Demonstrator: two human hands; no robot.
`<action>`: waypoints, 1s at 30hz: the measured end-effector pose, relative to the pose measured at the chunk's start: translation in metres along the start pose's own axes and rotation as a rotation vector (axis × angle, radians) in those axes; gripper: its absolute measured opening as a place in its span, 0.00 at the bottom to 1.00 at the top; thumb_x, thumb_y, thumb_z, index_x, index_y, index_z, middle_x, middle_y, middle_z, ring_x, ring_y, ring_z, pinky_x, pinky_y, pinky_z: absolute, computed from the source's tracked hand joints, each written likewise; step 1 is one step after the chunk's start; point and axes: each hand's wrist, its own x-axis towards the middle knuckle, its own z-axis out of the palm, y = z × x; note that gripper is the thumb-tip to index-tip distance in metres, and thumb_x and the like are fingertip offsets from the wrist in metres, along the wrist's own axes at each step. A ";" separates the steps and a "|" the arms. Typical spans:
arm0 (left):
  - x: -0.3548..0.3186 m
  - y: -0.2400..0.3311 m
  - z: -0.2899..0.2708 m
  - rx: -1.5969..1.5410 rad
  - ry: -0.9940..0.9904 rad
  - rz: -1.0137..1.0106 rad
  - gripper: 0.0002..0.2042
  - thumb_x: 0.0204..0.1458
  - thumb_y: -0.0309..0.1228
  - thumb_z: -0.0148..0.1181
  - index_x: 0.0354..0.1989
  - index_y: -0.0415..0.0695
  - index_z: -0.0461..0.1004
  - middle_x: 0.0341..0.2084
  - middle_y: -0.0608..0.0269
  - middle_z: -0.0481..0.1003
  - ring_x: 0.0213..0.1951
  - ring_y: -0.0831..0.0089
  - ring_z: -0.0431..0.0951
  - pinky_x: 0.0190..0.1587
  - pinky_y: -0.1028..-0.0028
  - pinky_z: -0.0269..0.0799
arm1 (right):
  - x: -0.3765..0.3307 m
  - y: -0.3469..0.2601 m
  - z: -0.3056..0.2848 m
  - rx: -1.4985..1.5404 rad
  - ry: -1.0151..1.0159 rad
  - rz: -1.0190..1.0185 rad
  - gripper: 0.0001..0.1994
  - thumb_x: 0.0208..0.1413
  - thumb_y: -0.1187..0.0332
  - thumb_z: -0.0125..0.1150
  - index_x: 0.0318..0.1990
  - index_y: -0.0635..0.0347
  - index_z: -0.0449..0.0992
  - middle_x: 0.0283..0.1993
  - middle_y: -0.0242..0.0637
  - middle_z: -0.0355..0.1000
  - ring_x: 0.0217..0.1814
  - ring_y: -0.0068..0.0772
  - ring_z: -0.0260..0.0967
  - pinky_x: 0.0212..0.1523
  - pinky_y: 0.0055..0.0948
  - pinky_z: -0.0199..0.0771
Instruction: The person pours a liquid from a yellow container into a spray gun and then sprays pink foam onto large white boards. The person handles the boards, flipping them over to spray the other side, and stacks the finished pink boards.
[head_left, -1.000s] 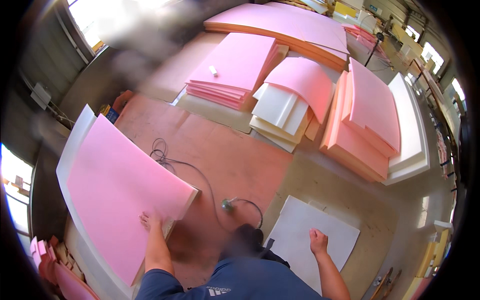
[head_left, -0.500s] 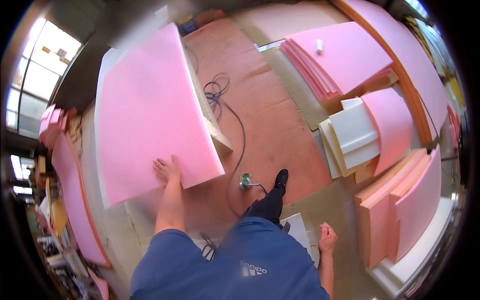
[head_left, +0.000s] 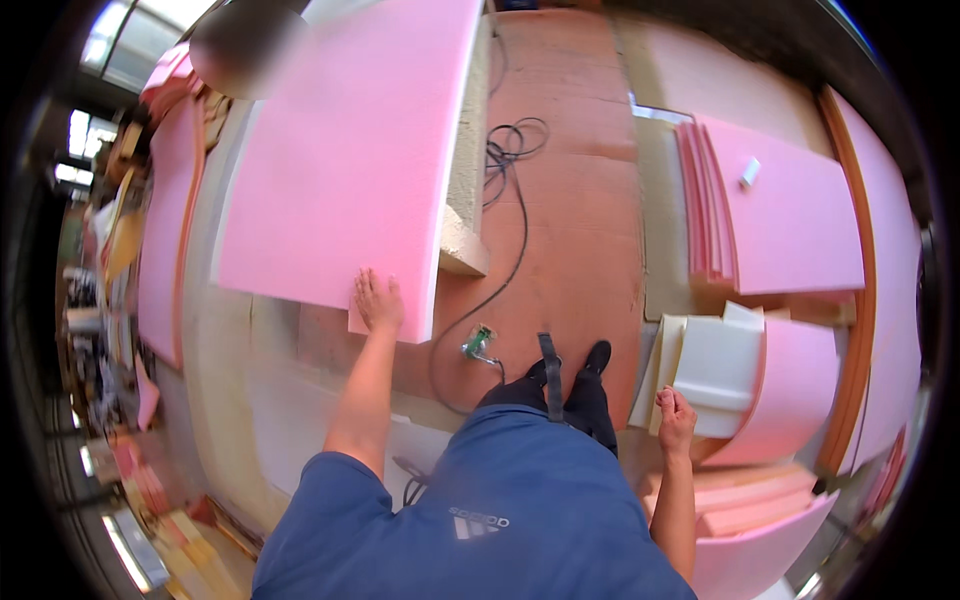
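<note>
My left hand lies flat, fingers apart, near the near edge of a large pink foam sheet. The sheet covers a raised stack at the left. Under its right side a beige foam block shows. My right hand hangs in the air at the right, its fingers curled closed. Whatever it may hold is too small or hidden to tell. Behind it are curved white foam pieces beside a bent pink sheet.
On the reddish floor covering a green corded tool lies before my feet. Its black cable trails to loose coils. At the right stand pink sheets with a small white cylinder on top, and thick pink slabs.
My view has turned left and moved nearer the stack. My left hand now rests closer to the sheet's right corner. My right hand has risen, still closed.
</note>
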 end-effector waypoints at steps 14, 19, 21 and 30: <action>-0.107 0.032 -0.033 -0.082 0.181 -0.175 0.40 0.54 0.50 0.59 0.70 0.37 0.56 0.72 0.45 0.51 0.74 0.52 0.45 0.72 0.48 0.41 | 0.289 -0.236 0.120 0.381 -0.660 0.033 0.15 0.64 0.58 0.60 0.47 0.62 0.78 0.41 0.38 0.78 0.40 0.30 0.77 0.42 0.26 0.76; -0.108 0.034 -0.031 0.013 0.194 -0.158 0.48 0.44 0.48 0.69 0.71 0.39 0.54 0.72 0.47 0.51 0.74 0.53 0.46 0.72 0.48 0.40 | 0.322 -0.325 0.259 0.387 -0.785 0.037 0.21 0.63 0.59 0.61 0.54 0.67 0.73 0.50 0.40 0.74 0.54 0.33 0.72 0.55 0.33 0.72; -0.096 0.045 -0.037 -0.016 0.118 -0.182 0.50 0.41 0.46 0.73 0.71 0.39 0.52 0.73 0.50 0.49 0.74 0.53 0.45 0.73 0.50 0.40 | 0.333 -0.351 0.315 0.387 -0.863 0.045 0.27 0.61 0.58 0.63 0.61 0.68 0.67 0.59 0.43 0.68 0.62 0.39 0.65 0.62 0.37 0.66; -0.029 0.076 -0.029 -0.046 -0.047 -0.147 0.59 0.35 0.44 0.76 0.75 0.48 0.42 0.76 0.58 0.39 0.76 0.57 0.37 0.75 0.53 0.34 | 0.380 -0.429 0.517 0.403 -0.708 0.162 0.28 0.54 0.65 0.70 0.57 0.76 0.68 0.57 0.52 0.70 0.59 0.44 0.68 0.57 0.40 0.68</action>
